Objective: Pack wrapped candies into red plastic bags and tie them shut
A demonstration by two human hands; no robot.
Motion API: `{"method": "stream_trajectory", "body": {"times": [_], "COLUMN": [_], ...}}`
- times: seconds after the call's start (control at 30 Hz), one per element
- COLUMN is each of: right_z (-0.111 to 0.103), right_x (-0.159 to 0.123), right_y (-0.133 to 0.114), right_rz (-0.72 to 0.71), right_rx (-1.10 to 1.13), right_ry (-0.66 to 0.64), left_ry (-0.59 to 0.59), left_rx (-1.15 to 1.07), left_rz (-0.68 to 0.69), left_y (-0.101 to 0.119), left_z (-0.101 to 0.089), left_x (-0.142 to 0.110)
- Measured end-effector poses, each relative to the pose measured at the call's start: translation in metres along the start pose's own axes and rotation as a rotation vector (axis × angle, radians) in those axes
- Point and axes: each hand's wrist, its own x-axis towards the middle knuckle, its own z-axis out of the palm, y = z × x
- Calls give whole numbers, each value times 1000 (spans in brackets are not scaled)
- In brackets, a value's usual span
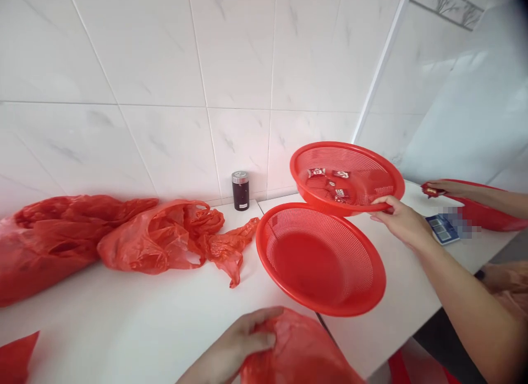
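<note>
My left hand (251, 340) grips a red plastic bag (305, 345) at the lower middle; the bag's lower part runs out of the picture. With my right hand (398, 219) I hold the rim of a red perforated basket (371, 175), fingers under the edge and thumb on top. This basket is tilted, and several small red-and-white wrapped packets (341, 195) lie in it. Below it, partly overlapped by it, stands a second red perforated basket (309, 263) with nothing visible inside.
Crumpled red plastic bags (148, 241) lie along the tiled wall at the left. A dark jar (240, 191) with a silver lid stands by the wall. At the right, another person's hand (443, 187) holds a small red packet near a red basin (487, 213) and a blue device (442, 229).
</note>
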Motion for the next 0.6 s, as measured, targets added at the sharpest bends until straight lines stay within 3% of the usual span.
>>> {"method": "stream_trajectory", "body": {"times": [0.1,0.2,0.3,0.43,0.6], "right_z": [-13,-17,-17,-13,8], "right_x": [-38,-68,-91,-121,-167], "right_y": [-19,-32,-43,-60,-76], "right_rz": [-113,-192,-183,-165,-104], "right_rx": [14,121,156,208,320], "right_ry": [-49,-115,-185,-325,-572], "left_ry": [-154,-89,-65,-70,202], "left_rx": [-279,-323,-255,-59,159], "left_rz": [59,131,121,177,136], "left_y": [11,20,20,7,-19], "left_z": [11,23,34,34,-9], "left_x": [42,77,88,51,-51]}}
